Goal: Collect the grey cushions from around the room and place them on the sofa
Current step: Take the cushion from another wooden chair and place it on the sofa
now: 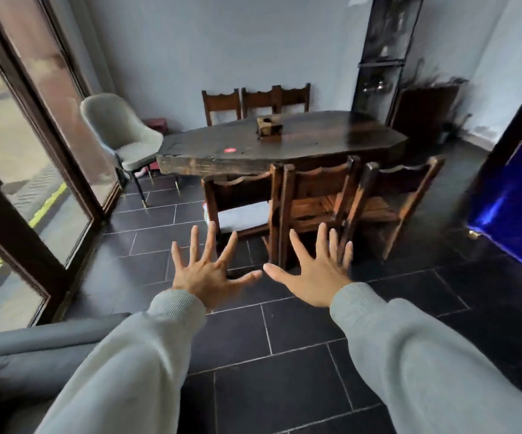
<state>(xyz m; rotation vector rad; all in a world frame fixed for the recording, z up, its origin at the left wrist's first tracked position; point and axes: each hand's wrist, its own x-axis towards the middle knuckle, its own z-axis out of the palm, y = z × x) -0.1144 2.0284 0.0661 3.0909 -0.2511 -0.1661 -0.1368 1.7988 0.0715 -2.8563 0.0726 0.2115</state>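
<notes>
Both hands are out in front, palms down, fingers spread wide and holding nothing. The left hand (209, 270) and right hand (313, 274) hover side by side over the dark tiled floor (284, 355), thumbs nearly touching, well short of the furniture ahead.

There's the target: a grey cushion (242, 216) lies on the seat of the nearest chair (237, 198), the left one of three tucked along this side of the long table (284, 142). It shows through the gap under the chair's backrest, flat on the seat. The other two chairs on this side look bare, though blur makes that hard to be sure of.

The sofa (34, 355) sits at the lower left, its grey arm and seat just beside the left sleeve, so the drop-off is right behind this spot.

This looks like the search-and-approach step, with nothing picked up yet. The next move calls for stepping forward and reaching round or over the backrest, since the chair is pushed in close to the table. Easing the chair out may be needed first. The cushion looks soft and light, so one hand should manage it.

A padded grey armchair (121, 133) stands by the window (18, 151); I can't make out a loose cushion on it.
</notes>
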